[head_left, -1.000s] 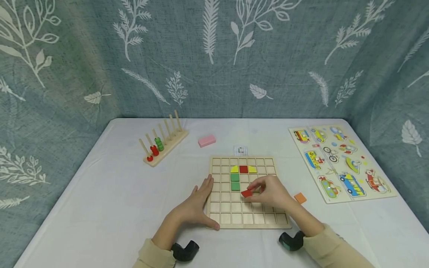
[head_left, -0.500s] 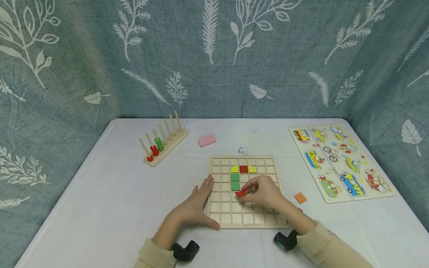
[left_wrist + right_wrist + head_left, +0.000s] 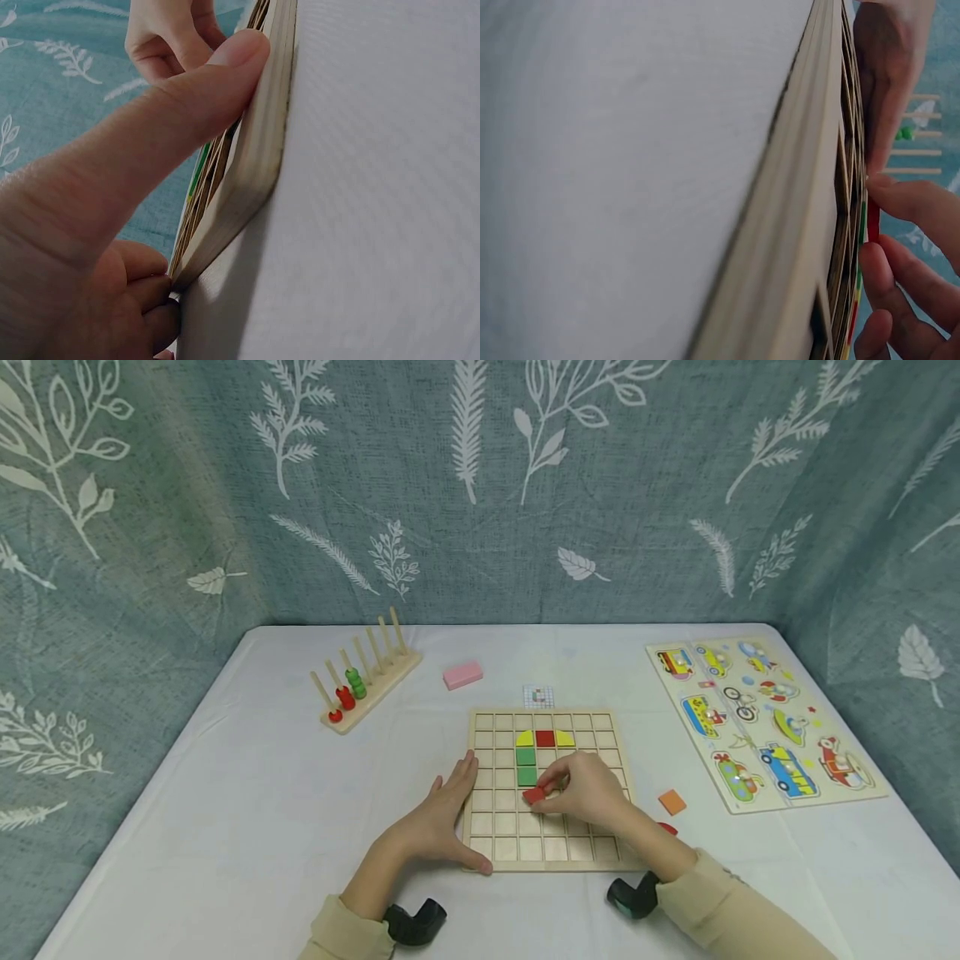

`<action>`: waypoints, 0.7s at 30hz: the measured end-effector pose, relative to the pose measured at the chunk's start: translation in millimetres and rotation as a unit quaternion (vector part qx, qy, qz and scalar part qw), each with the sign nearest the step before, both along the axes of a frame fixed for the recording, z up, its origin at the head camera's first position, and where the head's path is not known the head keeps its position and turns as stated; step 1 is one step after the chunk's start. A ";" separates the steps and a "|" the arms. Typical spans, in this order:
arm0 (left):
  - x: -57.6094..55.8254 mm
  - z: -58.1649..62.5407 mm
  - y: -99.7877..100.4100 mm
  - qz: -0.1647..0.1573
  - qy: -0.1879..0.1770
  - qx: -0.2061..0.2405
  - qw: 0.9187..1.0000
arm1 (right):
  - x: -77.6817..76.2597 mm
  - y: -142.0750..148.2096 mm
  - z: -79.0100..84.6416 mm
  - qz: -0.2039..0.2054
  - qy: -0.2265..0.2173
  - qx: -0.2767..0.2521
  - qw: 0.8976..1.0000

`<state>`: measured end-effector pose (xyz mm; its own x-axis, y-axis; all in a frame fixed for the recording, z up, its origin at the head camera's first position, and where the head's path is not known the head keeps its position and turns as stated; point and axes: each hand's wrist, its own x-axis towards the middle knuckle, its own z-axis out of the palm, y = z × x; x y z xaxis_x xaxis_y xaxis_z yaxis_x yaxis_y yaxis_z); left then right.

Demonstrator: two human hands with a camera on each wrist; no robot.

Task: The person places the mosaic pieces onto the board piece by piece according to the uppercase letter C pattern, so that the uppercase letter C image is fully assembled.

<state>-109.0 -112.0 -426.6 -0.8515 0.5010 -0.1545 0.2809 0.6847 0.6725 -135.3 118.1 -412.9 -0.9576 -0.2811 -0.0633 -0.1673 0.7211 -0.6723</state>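
Observation:
My right hand point(image 3: 591, 787) pinches a small red square tile point(image 3: 533, 795) between thumb and fingers, over the wooden grid board point(image 3: 553, 867). The tile is slightly tilted, just below the lower green tile point(image 3: 527, 776). In the right wrist view the red tile point(image 3: 874, 219) shows edge-on between the fingertips. My left hand point(image 3: 433, 820) rests against the board's left side, thumb at the near corner and fingers spread along the edge. In the left wrist view the thumb point(image 3: 157, 120) lies straight on the board's rim. Another red tile point(image 3: 545, 739) sits between two yellow quarter-round tiles point(image 3: 525, 739) at the top.
An orange tile point(image 3: 672, 802) and a red piece point(image 3: 667, 829), partly hidden by my forearm, lie right of the board. Behind it are a printed pattern card point(image 3: 538, 697) and a pink block point(image 3: 462, 675). A peg stacker point(image 3: 375, 685) stands back left, a picture puzzle point(image 3: 765, 727) right.
My right hand has moved left with the red tile, to just under the lower green tile. The red piece beside the board has come into view. The left hand stays put.

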 end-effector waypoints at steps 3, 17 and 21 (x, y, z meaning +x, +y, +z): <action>0.1 0.0 -0.1 -0.001 0.001 0.001 1.000 | 0.7 -0.7 0.5 -0.002 -0.002 -0.001 1.000; -0.1 0.5 -0.6 -0.005 0.002 0.008 1.000 | 1.8 -5.1 0.0 -0.006 -0.005 -0.003 1.000; 0.0 0.3 -0.3 -0.003 0.002 0.007 1.000 | 1.6 -6.4 -1.3 -0.006 0.003 -0.002 1.000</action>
